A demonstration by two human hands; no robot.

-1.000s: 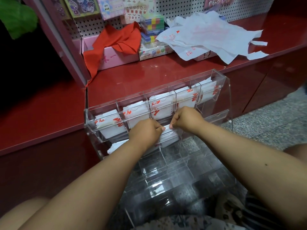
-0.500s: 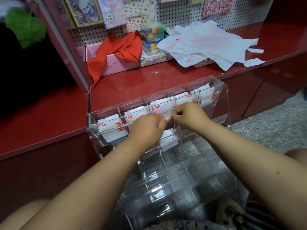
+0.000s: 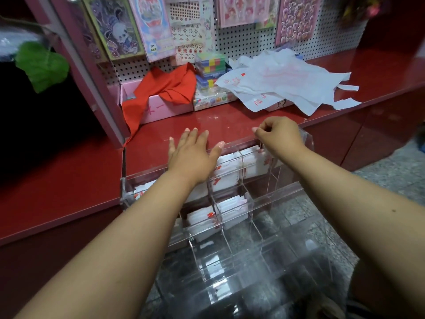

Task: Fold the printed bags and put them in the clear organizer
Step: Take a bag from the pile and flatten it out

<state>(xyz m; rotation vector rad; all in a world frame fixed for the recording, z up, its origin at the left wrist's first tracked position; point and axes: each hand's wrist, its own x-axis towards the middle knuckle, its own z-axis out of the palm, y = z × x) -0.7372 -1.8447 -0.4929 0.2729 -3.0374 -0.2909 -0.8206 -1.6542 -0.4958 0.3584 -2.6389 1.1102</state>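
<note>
Left hand (image 3: 192,155) is flat, fingers spread, holding nothing, over the clear organizer (image 3: 271,203) top rim. Right hand (image 3: 279,137) is loosely curled at the rim's 1 o'clock corner; can't tell if it pinches anything. Folded bags (image 3: 226,166) fill the top row and part of the second; lower cells look empty. Unfolded printed bags (image 3: 282,86) lie on the red shelf (image 3: 218,125) at 1 o'clock, likely the next reach. Bare shelf between gives a free path.

White bags (image 3: 279,85) printed red, clear organizer (image 3: 264,199), red shelf (image 3: 230,125).
</note>
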